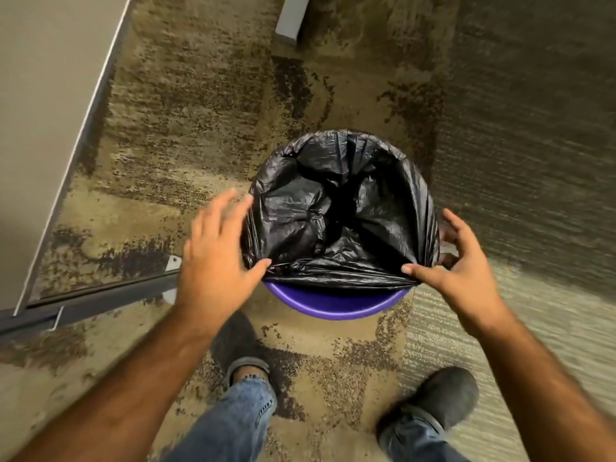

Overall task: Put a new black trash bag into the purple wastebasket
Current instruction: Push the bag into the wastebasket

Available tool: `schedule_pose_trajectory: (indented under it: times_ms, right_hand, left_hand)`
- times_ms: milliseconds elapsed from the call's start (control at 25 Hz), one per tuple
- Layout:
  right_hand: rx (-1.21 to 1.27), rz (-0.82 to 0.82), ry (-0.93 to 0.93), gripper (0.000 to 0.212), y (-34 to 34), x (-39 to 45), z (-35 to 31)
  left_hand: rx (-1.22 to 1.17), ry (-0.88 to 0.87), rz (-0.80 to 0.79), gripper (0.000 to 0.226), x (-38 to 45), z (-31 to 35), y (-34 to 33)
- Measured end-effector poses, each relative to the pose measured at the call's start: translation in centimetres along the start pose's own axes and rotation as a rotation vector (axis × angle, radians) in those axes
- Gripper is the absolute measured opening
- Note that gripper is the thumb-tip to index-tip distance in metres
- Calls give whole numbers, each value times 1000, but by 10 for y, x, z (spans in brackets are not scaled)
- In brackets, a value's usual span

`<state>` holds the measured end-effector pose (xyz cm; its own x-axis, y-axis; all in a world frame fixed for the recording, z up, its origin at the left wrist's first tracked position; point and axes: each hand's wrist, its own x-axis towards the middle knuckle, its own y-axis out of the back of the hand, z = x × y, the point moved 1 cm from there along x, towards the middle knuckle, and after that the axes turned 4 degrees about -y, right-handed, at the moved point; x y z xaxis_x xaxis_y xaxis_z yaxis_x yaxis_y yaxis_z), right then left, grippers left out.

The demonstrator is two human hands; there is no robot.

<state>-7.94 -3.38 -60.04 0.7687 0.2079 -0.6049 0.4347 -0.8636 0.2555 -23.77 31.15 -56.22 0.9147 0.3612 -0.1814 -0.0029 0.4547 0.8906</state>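
A round purple wastebasket [333,303] stands on the carpet in front of my feet. A black trash bag [336,208] sits inside it, its mouth folded over the far and side rim. The near edge of the bag stretches straight across the opening, leaving the near purple rim bare. My left hand [216,255] is at the basket's left side, thumb pressed on the bag's near-left edge, fingers spread over the outside. My right hand [456,261] is at the right side, thumb on the bag's near-right edge, fingers curled around the outside rim.
Mottled brown carpet [200,128] surrounds the basket, with paler ribbed carpet [500,328] to the right. A wall panel with a metal base track [90,295] runs along the left. A grey post base [293,18] stands at the far top. My two shoes are just behind the basket.
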Motion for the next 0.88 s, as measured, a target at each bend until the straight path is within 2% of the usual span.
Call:
schedule_pose_trajectory:
  times_ms: [80, 120, 200, 240, 280, 360, 480, 600, 680, 880]
  right_hand:
    - [72, 89, -53, 113, -15, -32, 15]
    - [123, 129, -77, 106, -23, -45, 20]
    - [233, 191, -120, 86, -36, -61, 24]
    - [275, 202, -133, 78, -40, -66, 26]
    - [320, 196, -147, 73, -43, -68, 27]
    - [457, 143, -213, 63, -45, -68, 32]
    - [594, -10, -311, 46, -43, -63, 41]
    - [658, -107, -363, 35, -35, -53, 49]
    - [722, -106, -379, 31, -28, -44, 54]
    - [827, -122, -382, 23, -28, -24, 52]
  left_hand:
    - [127, -349, -77, 77, -25, 15, 3]
    - [133, -434, -167, 68, -33, 23, 2]
    - [125, -439, -332, 66, -46, 34, -7]
    - [126, -419, -355, 68, -52, 37, -12]
    - [121, -418, -322, 67, -56, 38, -15]
    - [51, -448, -174, 52, -58, 37, -18]
    - [-17, -534, -32, 29, -54, 37, -24]
    - [-15, -680, -106, 15, -59, 36, -31]
    - [7, -711, -160, 23, -69, 35, -41]
    - [-23, -725, -57, 12, -75, 48, -65]
